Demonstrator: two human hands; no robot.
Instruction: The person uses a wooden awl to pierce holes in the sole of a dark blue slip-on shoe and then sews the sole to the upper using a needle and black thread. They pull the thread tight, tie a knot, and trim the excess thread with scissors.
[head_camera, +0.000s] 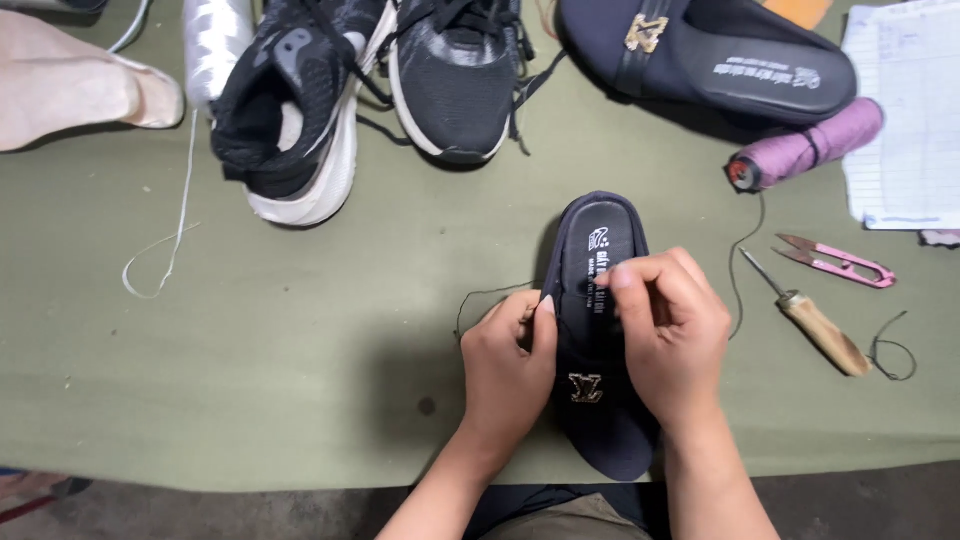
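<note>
1. We see a dark navy slip-on sandal with a gold metal buckle (597, 340) lying lengthwise on the olive-green cloth-covered bench (300, 340), near its front edge, between our two hands.
2. Our left hand (510, 365) is closed, thumb and fingers pinching a thin black thread (480, 297) at the sandal's edge; our right hand (672, 335) is curled shut over the strap, though we cannot tell whether it holds a needle.
3. The thread loops loosely to the left; we judge it could snag or knot if pulled unevenly.
4. A wooden-handled awl (815, 322) and pink metal thread snips (840, 262) lie just right of the right hand; a careless sweep could meet their points.
5. A purple thread spool (805, 148) rests beyond them and might roll if its trailing thread is tugged.
6. A pair of black mesh sneakers with white soles (350, 90) stands well apart.
</note>
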